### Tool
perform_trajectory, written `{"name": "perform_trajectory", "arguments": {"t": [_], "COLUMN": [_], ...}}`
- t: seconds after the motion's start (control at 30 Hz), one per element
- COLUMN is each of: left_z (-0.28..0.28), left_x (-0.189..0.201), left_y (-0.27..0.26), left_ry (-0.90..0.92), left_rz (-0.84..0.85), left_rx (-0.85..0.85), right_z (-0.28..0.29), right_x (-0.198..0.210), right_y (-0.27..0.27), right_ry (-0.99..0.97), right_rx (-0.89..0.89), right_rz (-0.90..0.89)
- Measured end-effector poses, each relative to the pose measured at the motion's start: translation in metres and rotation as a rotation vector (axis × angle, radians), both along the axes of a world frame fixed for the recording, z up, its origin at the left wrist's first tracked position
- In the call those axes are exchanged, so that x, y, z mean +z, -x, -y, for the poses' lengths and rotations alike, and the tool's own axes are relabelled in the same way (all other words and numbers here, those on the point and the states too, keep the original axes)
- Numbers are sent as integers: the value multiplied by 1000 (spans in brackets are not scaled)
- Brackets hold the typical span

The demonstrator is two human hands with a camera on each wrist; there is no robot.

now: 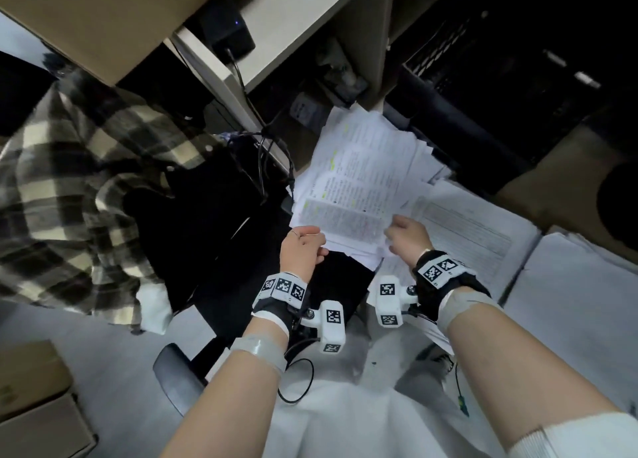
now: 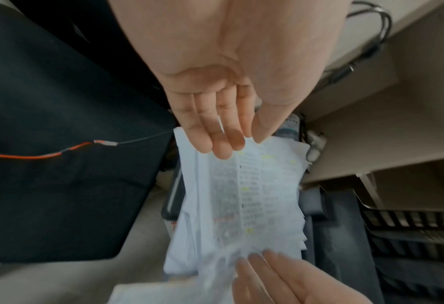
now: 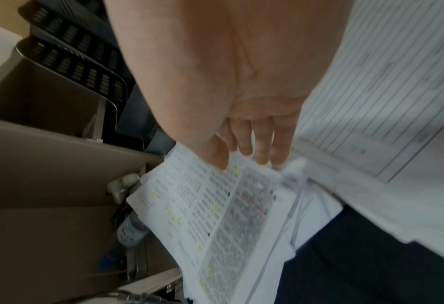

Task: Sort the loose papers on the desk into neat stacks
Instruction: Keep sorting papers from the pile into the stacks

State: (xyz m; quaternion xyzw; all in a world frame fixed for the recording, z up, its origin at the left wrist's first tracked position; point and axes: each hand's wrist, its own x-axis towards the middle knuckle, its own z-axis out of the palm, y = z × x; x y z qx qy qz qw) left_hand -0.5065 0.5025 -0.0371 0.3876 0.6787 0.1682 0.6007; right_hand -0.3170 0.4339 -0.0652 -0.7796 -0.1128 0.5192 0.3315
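A messy bundle of printed sheets (image 1: 359, 181) with yellow highlights is fanned out in front of me. My left hand (image 1: 312, 236) grips its near left corner. In the left wrist view the left hand (image 2: 244, 142) has its thumb on one face of the bundle (image 2: 254, 195) and its fingers (image 2: 223, 144) on the other. My right hand (image 1: 393, 230) holds the near right corner. The right wrist view shows the right hand (image 3: 241, 160) pinching the bundle (image 3: 215, 205) between thumb and fingers; that edge is blurred.
Flat stacks of ruled forms (image 1: 476, 230) and white sheets (image 1: 569, 285) lie to the right. Black letter trays (image 1: 483, 78) stand behind them. Cables (image 1: 262, 154) hang by the desk edge, and a bottle (image 3: 131, 232) lies below. A person in a checked shirt (image 1: 69, 167) is at the left.
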Motion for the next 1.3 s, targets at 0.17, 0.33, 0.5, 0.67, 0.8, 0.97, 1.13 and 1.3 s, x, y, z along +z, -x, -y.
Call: {"name": "perform_trajectory", "arguments": {"t": [0.17,0.33,0.5,0.67,0.8,0.97,1.13,1.3], "left_z": [43,132,227,292,310,302,290,284], "left_x": [13,23,9,-17,-26,-24,-31,-35], "left_y": [-78,-174,-233,-249,-252,-261,-261,-278], "left_ry": [46,109,231,269,238,275,318,333], "left_rz": [131,204,161,-91,-211,-247,-225,-133], "left_rx": [-142,-417,-629,-882,-908,-868,-910,-984], "right_z": [74,197,323,393,401,392,385,371], "right_x": [34,41,12,-32,-47,-40,-32,-11], "right_y": [-40,-111,-162,-171,-172,-178,-183,-181], "right_ry": [-82,-44,168,291,263,410,242,32], "right_rx": [-217,-444,-559,-502,-473,-491,-593,-538], "right_rz": [-127,-11,98,-12,-25,37,50,123]}}
